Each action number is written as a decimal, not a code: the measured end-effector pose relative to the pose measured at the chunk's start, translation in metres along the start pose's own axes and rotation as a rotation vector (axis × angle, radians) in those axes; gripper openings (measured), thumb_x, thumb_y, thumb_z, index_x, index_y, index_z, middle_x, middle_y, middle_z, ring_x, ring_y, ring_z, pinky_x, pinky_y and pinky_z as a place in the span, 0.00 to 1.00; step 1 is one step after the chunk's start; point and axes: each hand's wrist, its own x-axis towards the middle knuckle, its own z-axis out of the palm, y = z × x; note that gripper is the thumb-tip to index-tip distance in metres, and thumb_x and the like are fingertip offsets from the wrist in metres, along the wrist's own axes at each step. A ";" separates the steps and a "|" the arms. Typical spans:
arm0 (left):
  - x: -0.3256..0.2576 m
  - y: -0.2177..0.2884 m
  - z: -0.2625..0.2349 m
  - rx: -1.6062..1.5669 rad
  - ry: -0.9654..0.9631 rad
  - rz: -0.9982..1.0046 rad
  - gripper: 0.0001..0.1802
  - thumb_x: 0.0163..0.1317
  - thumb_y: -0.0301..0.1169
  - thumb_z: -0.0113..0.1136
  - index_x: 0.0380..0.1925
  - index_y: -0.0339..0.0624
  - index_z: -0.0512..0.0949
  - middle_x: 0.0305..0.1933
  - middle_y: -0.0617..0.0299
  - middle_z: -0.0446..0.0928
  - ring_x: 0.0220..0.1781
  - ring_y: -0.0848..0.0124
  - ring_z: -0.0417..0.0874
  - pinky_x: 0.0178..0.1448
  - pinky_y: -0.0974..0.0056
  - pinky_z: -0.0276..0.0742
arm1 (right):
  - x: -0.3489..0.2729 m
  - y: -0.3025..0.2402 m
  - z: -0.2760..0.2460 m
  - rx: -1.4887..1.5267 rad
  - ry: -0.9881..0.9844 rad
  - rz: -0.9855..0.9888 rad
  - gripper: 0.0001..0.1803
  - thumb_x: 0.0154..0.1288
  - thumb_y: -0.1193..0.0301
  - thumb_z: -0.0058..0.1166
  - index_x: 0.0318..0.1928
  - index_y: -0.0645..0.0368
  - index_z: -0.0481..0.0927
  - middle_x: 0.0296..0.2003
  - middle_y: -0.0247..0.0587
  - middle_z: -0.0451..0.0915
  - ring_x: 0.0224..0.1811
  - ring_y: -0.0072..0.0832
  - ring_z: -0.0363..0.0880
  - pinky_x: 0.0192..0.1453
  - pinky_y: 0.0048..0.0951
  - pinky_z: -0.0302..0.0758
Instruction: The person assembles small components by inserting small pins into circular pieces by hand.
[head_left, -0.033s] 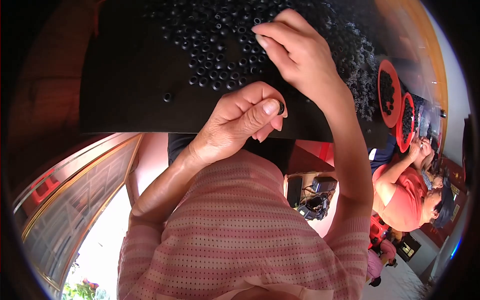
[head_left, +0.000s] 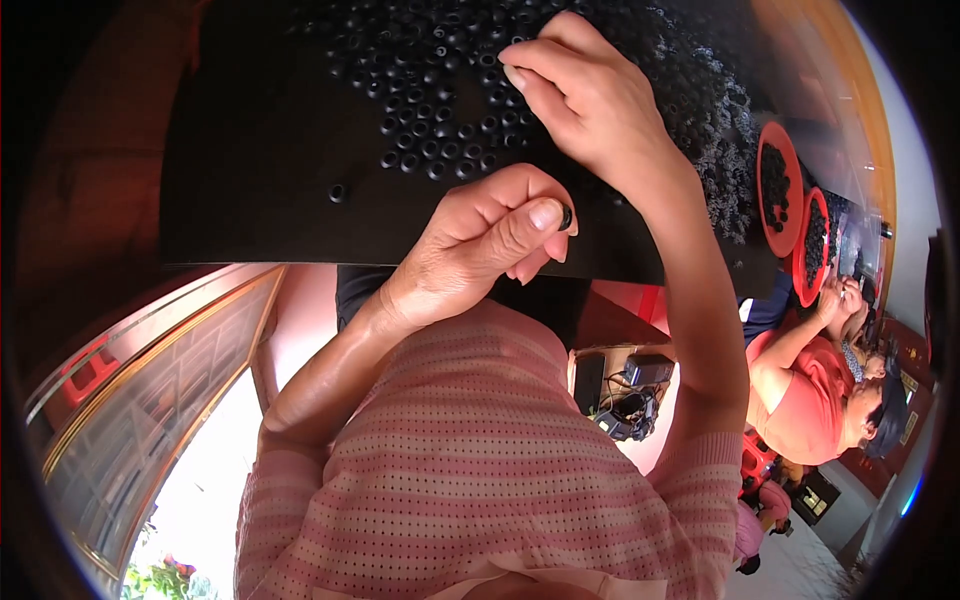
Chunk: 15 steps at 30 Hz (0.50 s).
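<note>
Left hand (head_left: 480,245) pinching small black ring (head_left: 566,216), right hand (head_left: 585,95) fingertips among rings (head_left: 430,140)

A small black ring (head_left: 566,216), round with a hole through its middle, is pinched upright between the thumb and forefinger of the left hand (head_left: 490,240), just below the centre of the view. Only its edge shows past the thumbnail. Up at twelve o'clock from it, many more small black rings (head_left: 430,120) lie flat and scattered on a black work surface (head_left: 250,190), most with their holes facing up, some touching, some apart. One stray ring (head_left: 338,192) sits alone at nine o'clock from the pinched one. The right hand (head_left: 590,100), at one o'clock, rests its curled fingertips among the scattered rings. A thicker heap of rings (head_left: 715,130) piles at two o'clock.
</note>
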 end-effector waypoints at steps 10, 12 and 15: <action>-0.001 0.005 -0.001 -0.020 -0.003 -0.031 0.17 0.71 0.41 0.47 0.37 0.35 0.74 0.29 0.65 0.74 0.23 0.82 0.67 0.27 0.76 0.62 | 0.009 0.009 -0.007 -0.226 -0.239 0.141 0.04 0.60 0.72 0.53 0.36 0.55 0.79 0.35 0.35 0.74 0.35 0.39 0.77 0.39 0.36 0.74; 0.000 0.004 -0.001 -0.012 -0.007 -0.034 0.17 0.71 0.41 0.47 0.37 0.35 0.74 0.29 0.65 0.74 0.23 0.82 0.67 0.28 0.76 0.63 | 0.010 0.006 -0.006 -0.140 -0.163 0.082 0.04 0.60 0.72 0.53 0.36 0.56 0.79 0.34 0.35 0.74 0.35 0.39 0.77 0.39 0.37 0.74; 0.000 0.003 -0.001 0.007 -0.008 -0.039 0.17 0.71 0.41 0.48 0.36 0.35 0.74 0.29 0.65 0.74 0.24 0.82 0.67 0.29 0.75 0.64 | 0.015 0.001 -0.003 -0.155 -0.218 0.103 0.05 0.60 0.71 0.54 0.36 0.56 0.79 0.34 0.35 0.74 0.35 0.38 0.78 0.38 0.37 0.75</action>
